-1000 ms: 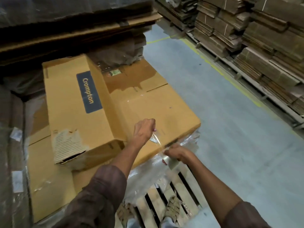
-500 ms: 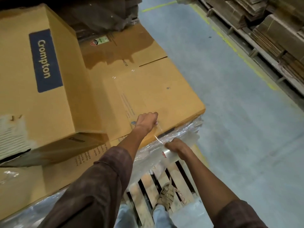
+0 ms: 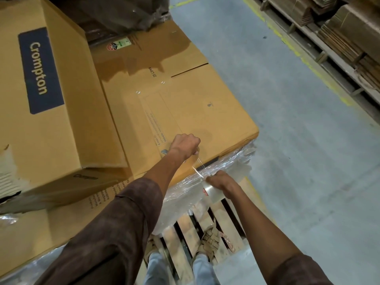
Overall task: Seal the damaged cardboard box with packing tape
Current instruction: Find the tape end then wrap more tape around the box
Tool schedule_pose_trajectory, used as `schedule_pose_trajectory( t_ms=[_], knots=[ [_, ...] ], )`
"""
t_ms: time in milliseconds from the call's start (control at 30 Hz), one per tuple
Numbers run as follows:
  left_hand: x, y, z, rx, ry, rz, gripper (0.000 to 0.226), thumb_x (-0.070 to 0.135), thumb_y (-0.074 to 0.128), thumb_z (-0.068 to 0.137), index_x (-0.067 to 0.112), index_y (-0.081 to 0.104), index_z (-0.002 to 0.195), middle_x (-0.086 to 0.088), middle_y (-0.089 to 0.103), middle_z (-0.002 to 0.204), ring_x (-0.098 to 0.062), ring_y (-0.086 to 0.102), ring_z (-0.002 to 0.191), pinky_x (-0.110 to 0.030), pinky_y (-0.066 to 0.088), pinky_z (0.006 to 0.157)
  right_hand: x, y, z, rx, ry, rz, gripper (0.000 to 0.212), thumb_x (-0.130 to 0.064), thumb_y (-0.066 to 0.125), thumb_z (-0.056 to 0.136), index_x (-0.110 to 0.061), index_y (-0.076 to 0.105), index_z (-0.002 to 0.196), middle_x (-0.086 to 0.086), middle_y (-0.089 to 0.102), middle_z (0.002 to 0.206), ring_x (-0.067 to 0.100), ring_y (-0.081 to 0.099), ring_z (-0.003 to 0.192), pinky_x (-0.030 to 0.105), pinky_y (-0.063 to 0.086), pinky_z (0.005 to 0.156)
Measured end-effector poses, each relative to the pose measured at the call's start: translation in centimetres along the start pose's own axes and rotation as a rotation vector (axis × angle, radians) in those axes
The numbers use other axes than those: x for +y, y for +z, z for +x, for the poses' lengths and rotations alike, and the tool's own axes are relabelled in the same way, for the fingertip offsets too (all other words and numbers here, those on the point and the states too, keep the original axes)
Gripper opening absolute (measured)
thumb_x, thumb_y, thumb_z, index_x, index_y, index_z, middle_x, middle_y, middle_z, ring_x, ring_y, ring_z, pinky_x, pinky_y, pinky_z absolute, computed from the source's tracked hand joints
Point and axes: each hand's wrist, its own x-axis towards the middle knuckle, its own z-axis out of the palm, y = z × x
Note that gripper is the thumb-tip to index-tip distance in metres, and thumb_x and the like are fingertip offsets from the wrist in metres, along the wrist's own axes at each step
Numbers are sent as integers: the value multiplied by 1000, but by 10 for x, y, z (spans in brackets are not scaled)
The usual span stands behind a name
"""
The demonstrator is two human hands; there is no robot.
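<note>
Head view: both hands [image 3: 186, 145] [image 3: 221, 182] stretch tape [image 3: 198, 171] over box [image 3: 205, 112].

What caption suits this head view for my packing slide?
Left hand pulls clear tape from the roll in the right hand, over a flat carton.

Box [image 3: 205, 112] was matt brown cardboard, smooth, w/ torn, rough paper patch at left edge of the bigger box [image 3: 61, 112]. Tape roll [image 3: 212, 192] was clear glossy plastic, strip [image 3: 198, 171] catching light. Wrap [image 3: 226, 167] under boxes was shiny, crinkled film. Pallet [image 3: 224, 221] was bare rough wood. Floor [image 3: 298, 161] was dull grey concrete. Sleeve [image 3: 115, 233] was dark matt cloth.
</note>
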Motion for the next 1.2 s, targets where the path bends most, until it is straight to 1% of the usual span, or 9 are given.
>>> schedule_pose_trajectory(
  t_ms=[100, 233, 333, 433, 567, 733, 833, 1067, 1200],
  knots=[
    [0, 0, 1, 29, 1, 19, 18, 26, 65, 96, 15, 63, 109, -10, 71, 106, -33, 68, 98, -33, 42, 69, 0, 1, -2, -21, -2, 22, 64, -20, 59, 94, 4, 35, 148, 11, 48, 123, 27, 49, 106, 32, 40, 84],
    [2, -4, 5, 23, -6, 17, 29, 27, 70, 93, 14, 59, 116, -10, 69, 110, -33, 68, 100, -35, 42, 68, 1, 2, 2, -42, 5, 39, 66, -20, 61, 90, 3, 37, 146, 22, 51, 142, 31, 55, 110, 34, 45, 87],
    [3, -7, 5, 18, -17, 24, 32, 27, 71, 92, 13, 58, 118, -10, 67, 113, -33, 67, 103, -36, 43, 70, 1, 1, 2, -50, 5, 41, 58, -22, 63, 82, -3, 46, 135, 18, 57, 135, 34, 60, 111, 38, 51, 92],
    [5, -9, 4, 20, -19, 57, 33, 25, 69, 94, 12, 56, 121, -10, 66, 115, -32, 66, 105, -36, 42, 69, -6, -2, -12, -45, 2, 31, 54, -20, 61, 91, -1, 43, 139, 21, 55, 134, 36, 59, 115, 34, 48, 83],
    [8, -13, 5, -1, -14, 79, 37, 25, 71, 93, 11, 55, 123, -10, 65, 117, -32, 65, 107, -36, 43, 71, -11, -5, -24, -43, -10, -13, 46, -15, 57, 96, 5, 44, 135, 15, 55, 111, 26, 53, 95, 30, 43, 74],
    [9, -15, 7, -20, -1, 103, 40, 26, 73, 93, 10, 55, 125, -10, 65, 119, -31, 65, 109, -37, 46, 74, -18, -11, -41, -67, 5, -40, 10, -6, 58, 92, 1, 52, 98, 8, 55, 74, 18, 50, 65, 29, 39, 59],
    [8, -12, 7, -17, 29, 112, 41, 25, 70, 94, 8, 51, 127, -10, 66, 117, -32, 66, 106, -36, 43, 70, -22, -15, -51, -87, 11, -29, 21, -3, 57, 94, -6, 47, 75, 8, 54, 71, 18, 50, 60, 27, 38, 54],
    [-8, 1, -6, 20, -103, 66, 60, 53, 59, 96, 9, 38, 133, -5, 69, 107, -27, 69, 93, -34, 40, 60, -22, -15, -43, -102, 23, -54, 11, -7, 54, 98, 3, 52, 104, 9, 55, 69, 17, 51, 56, 25, 37, 48],
    [-3, -1, -7, -5, -176, 103, 59, 18, 72, 92, 8, 33, 136, -1, 70, 98, -23, 68, 78, -32, 43, 59, -22, -14, -39, -110, 32, -70, 11, -7, 54, 97, -1, 52, 88, 8, 55, 68, 17, 49, 57, 26, 37, 50]
  ],
)
